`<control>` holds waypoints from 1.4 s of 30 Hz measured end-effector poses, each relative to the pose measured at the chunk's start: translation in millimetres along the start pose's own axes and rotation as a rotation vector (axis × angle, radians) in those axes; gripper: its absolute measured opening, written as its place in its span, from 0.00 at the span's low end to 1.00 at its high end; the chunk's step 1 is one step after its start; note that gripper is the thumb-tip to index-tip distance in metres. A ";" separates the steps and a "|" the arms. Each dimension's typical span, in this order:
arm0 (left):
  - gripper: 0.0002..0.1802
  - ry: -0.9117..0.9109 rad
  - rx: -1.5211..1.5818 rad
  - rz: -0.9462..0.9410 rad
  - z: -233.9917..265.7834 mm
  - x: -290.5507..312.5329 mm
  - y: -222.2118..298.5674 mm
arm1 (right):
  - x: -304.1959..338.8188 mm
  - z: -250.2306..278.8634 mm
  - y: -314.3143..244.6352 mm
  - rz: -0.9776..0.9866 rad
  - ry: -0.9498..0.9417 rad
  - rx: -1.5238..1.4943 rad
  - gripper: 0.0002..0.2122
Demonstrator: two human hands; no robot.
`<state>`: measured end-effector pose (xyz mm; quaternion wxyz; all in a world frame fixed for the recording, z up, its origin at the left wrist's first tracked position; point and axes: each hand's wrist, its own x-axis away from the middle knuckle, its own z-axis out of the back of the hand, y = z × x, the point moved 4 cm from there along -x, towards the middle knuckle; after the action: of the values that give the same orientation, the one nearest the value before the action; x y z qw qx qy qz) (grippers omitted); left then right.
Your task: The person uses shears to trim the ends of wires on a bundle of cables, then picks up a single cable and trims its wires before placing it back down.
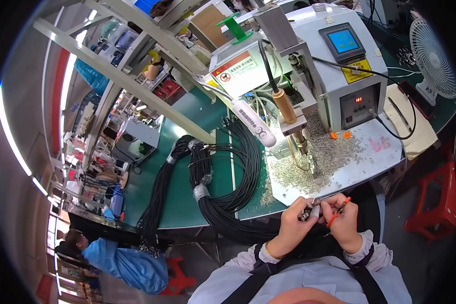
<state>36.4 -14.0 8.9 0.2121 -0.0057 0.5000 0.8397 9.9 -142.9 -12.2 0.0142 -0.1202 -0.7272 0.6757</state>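
Observation:
My left hand is closed around a small bunch of silvery metal cable ends at the front edge of the white work plate. Close beside it, my right hand grips a small tool with orange handles; its working end is hidden among the fingers, so I cannot tell its exact kind. The fingertips of both hands nearly meet over the cable ends. Black cables run from the table's front edge toward my lap, partly hidden behind my left forearm.
A bench machine with a blue screen stands ahead, a gold-coloured tool holder on its front. Many small metal bits litter the plate. Bundled black cables lie left on the green table. A red stool stands right.

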 end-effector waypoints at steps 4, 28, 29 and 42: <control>0.12 -0.007 0.030 -0.031 1.5 -2.0 1.6 | -0.8 -1.6 2.0 -0.069 0.022 -0.178 0.03; 0.09 -0.003 0.689 0.529 4.5 -13.1 -13.2 | -14.3 3.1 -2.8 -0.111 -0.126 -0.245 0.05; 0.09 -0.015 0.709 0.545 3.5 -12.9 -14.3 | -14.7 3.1 -1.9 -0.112 -0.135 -0.253 0.06; 0.11 0.108 0.669 0.343 5.1 -11.7 -7.1 | -8.4 17.7 8.7 0.062 -0.250 0.369 0.14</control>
<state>50.6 -10.9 8.1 0.0320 0.1033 0.7505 0.6519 16.2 -161.3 -21.1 -0.0752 -0.0532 -0.5835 0.8069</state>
